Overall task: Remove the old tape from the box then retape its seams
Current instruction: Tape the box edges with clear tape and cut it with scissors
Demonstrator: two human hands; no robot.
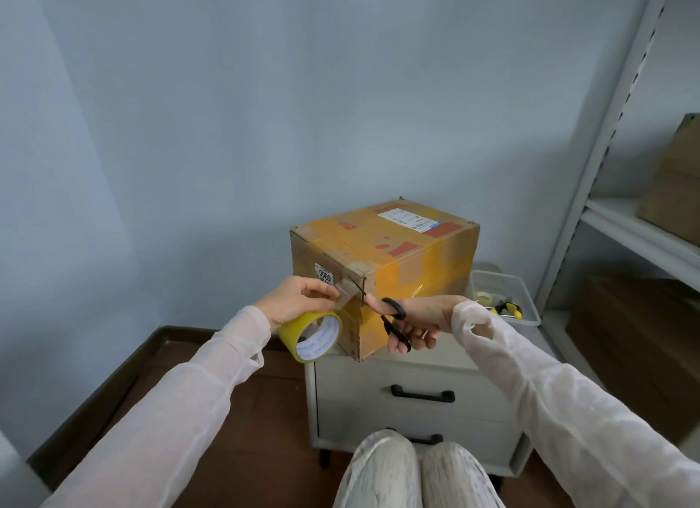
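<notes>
The left hand [293,299] grips a roll of yellow packing tape [310,335], its fingertips pinching a clear strip of tape [346,291] pulled from the roll to the near corner of the box. The right hand [424,318] holds black-handled scissors [394,331], fingers through the loops and blades parted across that strip. The brown cardboard box [382,257], patched with yellow tape and bearing a white label, stands on a pale two-drawer cabinet [378,378]. Behind it to the right, a clear plastic tub [524,299] holds a small pale tape roll [485,298] and a yellow-and-black tool [507,308]. More brown cartons [674,193] sit on grey metal shelving [621,227].
</notes>
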